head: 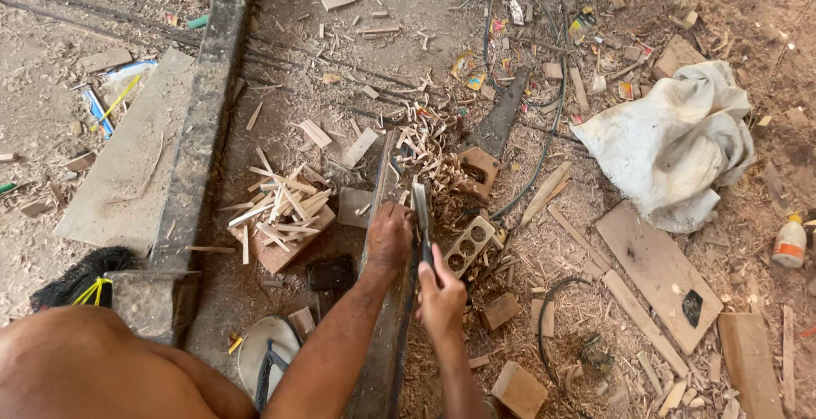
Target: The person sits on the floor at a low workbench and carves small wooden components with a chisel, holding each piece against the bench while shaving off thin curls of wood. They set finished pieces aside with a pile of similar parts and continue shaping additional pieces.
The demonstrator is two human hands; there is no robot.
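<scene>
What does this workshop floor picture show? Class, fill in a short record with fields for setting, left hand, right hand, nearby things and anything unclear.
setting: dirt floor strewn with wood shavings and offcuts
left hand: presses down on a long dark plank
right hand: grips the handle of a flat-bladed tool set against the plank's edge
nearby things: block with round holes; pile of thin splints; white cloth; sandal; black cable
unclear: the exact kind of tool

My left hand lies knuckles up, fingers curled down and pressing flat, forearm stretched straight ahead from my bare knee. My right hand sits just beside it, a little nearer me, fist closed tight, thumb raised forward.
</scene>
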